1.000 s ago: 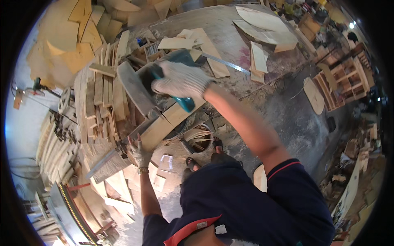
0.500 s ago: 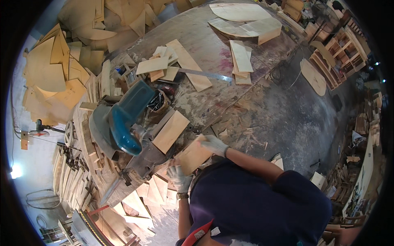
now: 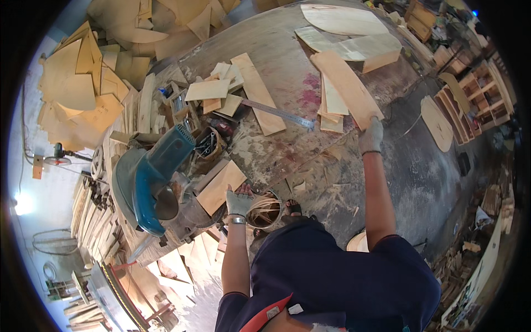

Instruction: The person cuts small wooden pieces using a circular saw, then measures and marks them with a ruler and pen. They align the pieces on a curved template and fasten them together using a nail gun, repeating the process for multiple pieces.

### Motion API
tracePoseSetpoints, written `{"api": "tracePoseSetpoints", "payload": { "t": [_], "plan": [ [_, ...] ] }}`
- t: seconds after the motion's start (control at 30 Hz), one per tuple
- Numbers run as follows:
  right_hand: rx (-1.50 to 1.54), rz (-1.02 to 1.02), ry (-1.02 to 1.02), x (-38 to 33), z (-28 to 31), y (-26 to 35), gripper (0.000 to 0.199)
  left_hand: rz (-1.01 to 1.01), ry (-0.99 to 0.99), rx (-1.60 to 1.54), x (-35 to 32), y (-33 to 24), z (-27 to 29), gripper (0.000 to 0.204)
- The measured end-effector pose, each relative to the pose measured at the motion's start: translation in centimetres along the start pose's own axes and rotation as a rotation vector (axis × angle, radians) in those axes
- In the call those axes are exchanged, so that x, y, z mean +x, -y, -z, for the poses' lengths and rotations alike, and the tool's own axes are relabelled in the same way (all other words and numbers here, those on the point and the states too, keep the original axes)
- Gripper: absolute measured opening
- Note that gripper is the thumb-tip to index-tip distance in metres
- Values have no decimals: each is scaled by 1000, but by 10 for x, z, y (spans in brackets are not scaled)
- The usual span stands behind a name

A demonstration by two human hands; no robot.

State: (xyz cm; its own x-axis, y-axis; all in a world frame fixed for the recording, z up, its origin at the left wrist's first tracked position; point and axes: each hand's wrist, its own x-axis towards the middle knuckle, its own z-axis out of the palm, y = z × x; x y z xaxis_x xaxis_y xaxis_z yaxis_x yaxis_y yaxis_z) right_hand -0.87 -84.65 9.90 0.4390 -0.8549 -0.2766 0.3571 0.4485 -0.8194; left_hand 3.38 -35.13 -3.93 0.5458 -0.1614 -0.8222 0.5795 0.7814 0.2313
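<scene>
My right hand (image 3: 372, 137), in a pale work glove, grips the near end of a long wooden board (image 3: 349, 88). That board reaches away over other wooden pieces lying on the floor. My left hand (image 3: 239, 201), gloved with bare fingertips, has its fingers stretched out and holds nothing. It is at the right side of a short wooden board (image 3: 222, 187) that lies at the base of a blue chop saw (image 3: 160, 174). Whether the fingers touch that board I cannot tell. Just right of the left hand stands a round bucket (image 3: 280, 217) with thin wood offcuts.
Beyond the saw lie a pile of short boards (image 3: 208, 90), a steel ruler (image 3: 282, 114) and a tool container (image 3: 214, 145). Curved plywood panels (image 3: 345, 19) are at the far right. Thin sheets (image 3: 66, 83) stack at the left. My foot (image 3: 293, 207) shows beside the bucket.
Both hands were on a board close to my body. My right hand has swung out far right with a long board, while the left has let go and sits by the saw.
</scene>
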Motion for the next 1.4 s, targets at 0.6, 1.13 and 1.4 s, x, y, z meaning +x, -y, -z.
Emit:
{"api": "tracePoseSetpoints", "payload": {
  "t": [0.6, 1.13, 1.4],
  "plan": [
    [-1704, 392, 756, -60, -133, -257, 78, -197, 282, 709, -120, 93, -26, 33],
    [-1893, 445, 642, -77, -35, -187, 78, -376, 420, 797, -32, 102, -86, 40],
    [-1840, 500, 657, -66, -114, -232, 94, -172, 316, 1083, -110, 115, 22, 28]
  ]
}}
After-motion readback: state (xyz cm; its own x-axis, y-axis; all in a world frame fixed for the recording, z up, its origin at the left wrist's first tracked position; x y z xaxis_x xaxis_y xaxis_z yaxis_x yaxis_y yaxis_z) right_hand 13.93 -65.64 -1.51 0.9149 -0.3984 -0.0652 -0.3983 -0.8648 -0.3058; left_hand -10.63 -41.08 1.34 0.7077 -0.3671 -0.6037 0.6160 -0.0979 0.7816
